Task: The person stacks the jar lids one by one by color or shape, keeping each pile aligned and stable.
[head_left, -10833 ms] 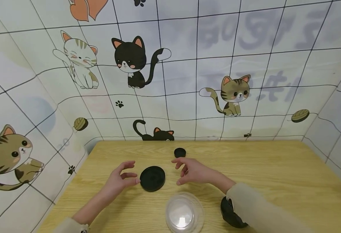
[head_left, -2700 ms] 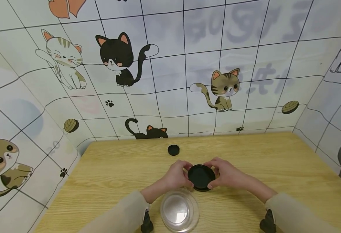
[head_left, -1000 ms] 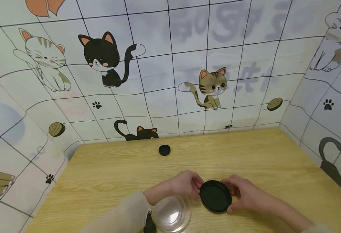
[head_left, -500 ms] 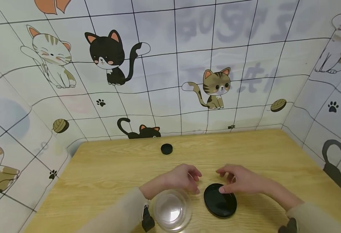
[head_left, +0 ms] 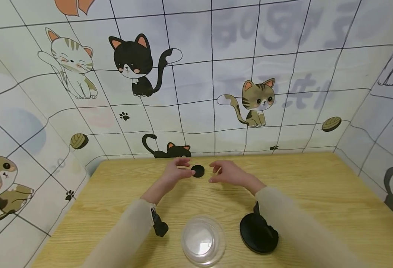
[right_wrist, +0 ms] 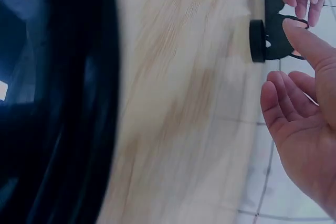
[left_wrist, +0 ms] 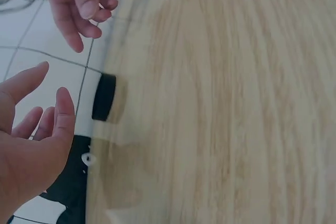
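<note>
A small black disc (head_left: 198, 171) lies near the back edge of the table, between my two hands. My left hand (head_left: 174, 173) is at its left with fingers loosely bent; in the left wrist view a gap shows between that hand and the small disc (left_wrist: 104, 97). My right hand (head_left: 229, 173) is just right of the disc, apart from it, thumb and fingers spread. Neither hand holds anything. A large glossy black round dish or lid (head_left: 254, 238) lies at the front, partly hidden by my right sleeve and wrist camera; its dark edge (right_wrist: 100, 98) fills the right wrist view's left side.
A clear round plastic container (head_left: 199, 238) stands at the front of the wooden table (head_left: 122, 208), left of the large black piece. The wall (head_left: 196, 126) printed with cats rises directly behind the table's back edge.
Both hands held the large black round piece, carried it right and nearer, and let go of it right of the clear container. Since then, both have moved back to the small disc.
</note>
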{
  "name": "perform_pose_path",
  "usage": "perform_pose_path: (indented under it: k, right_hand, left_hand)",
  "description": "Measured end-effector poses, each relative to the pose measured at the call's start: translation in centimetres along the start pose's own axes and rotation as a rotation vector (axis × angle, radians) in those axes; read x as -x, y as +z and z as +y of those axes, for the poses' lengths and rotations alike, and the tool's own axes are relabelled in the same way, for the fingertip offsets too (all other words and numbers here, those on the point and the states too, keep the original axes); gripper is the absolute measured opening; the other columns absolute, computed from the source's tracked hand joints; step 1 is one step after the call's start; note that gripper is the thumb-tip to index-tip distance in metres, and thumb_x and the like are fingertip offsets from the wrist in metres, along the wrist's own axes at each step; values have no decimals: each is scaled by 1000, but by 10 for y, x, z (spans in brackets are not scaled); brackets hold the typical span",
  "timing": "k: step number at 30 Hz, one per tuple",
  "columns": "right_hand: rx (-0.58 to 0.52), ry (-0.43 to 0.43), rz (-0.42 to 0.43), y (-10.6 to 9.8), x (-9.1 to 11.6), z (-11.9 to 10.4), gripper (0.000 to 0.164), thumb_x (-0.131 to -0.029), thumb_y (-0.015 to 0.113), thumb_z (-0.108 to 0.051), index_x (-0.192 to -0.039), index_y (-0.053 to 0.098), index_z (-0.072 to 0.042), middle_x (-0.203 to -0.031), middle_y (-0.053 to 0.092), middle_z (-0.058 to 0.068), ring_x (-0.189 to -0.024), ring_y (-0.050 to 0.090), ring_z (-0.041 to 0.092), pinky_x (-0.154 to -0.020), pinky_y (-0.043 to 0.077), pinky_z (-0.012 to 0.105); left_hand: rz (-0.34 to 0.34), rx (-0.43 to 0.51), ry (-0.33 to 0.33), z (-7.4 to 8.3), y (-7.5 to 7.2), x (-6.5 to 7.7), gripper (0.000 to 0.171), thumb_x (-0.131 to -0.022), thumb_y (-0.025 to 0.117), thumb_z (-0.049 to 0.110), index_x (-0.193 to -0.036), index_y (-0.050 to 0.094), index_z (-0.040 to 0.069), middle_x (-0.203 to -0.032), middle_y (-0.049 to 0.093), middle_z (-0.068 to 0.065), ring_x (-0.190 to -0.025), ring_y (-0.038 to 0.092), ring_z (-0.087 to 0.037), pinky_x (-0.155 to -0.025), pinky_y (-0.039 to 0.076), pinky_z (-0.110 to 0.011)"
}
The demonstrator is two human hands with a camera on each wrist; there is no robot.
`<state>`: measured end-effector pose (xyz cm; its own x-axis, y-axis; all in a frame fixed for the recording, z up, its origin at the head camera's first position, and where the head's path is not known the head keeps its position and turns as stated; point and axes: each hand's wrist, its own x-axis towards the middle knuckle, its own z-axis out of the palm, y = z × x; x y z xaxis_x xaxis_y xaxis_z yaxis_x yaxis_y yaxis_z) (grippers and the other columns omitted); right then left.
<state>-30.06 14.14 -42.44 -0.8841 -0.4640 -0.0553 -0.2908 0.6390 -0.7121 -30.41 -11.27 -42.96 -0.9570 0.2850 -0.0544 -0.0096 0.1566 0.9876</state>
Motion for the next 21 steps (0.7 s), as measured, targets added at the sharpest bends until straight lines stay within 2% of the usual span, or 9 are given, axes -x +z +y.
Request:
perform_pose_path:
  k: [3, 6, 9, 14, 21]
  right_hand:
    - [-39, 39, 19, 11, -17, -2, 67, -89, 82, -24, -143, 53, 4, -119, 63, 13, -108, 62, 29, -85, 55, 39]
    - [-70, 67, 43, 19, -27, -3, 71, -87, 84, -22, -144, 51, 5, -120, 62, 15, -110, 62, 30, -85, 55, 39]
    - [-88, 87, 66, 25, -32, -2, 74, -86, 84, -20, -145, 49, 7, -122, 61, 17, -110, 61, 31, -89, 53, 42]
    - [-112, 93, 62, 31, -40, -1, 75, -87, 84, -18, -146, 47, 7, -123, 60, 17, -113, 59, 32, -97, 50, 45]
    - [-104, 83, 64, 36, -44, 3, 67, -88, 82, -14, -142, 50, 11, -118, 59, 15, -105, 56, 27, -96, 48, 44]
  left_hand:
    - [7, -33, -32, -7, -5, -6, 63, -87, 79, 5, -144, 53, -2, -138, 51, -27, -109, 62, -30, -89, 56, -38]
    - [-21, -66, -60, -12, -8, -10, 68, -86, 81, 5, -146, 50, -1, -140, 51, -25, -108, 62, -29, -89, 55, -39]
    - [-39, -99, -66, -17, -9, -14, 71, -85, 81, 3, -148, 48, -1, -140, 51, -24, -112, 59, -30, -90, 52, -37]
    - [-21, -129, -51, -22, -9, -18, 70, -83, 80, -4, -146, 48, -5, -138, 54, -24, -118, 60, -35, -93, 52, -37]
    - [-48, -148, -55, -29, -5, -23, 67, -85, 77, -1, -146, 48, -7, -139, 54, -23, -121, 59, -35, -97, 51, -38]
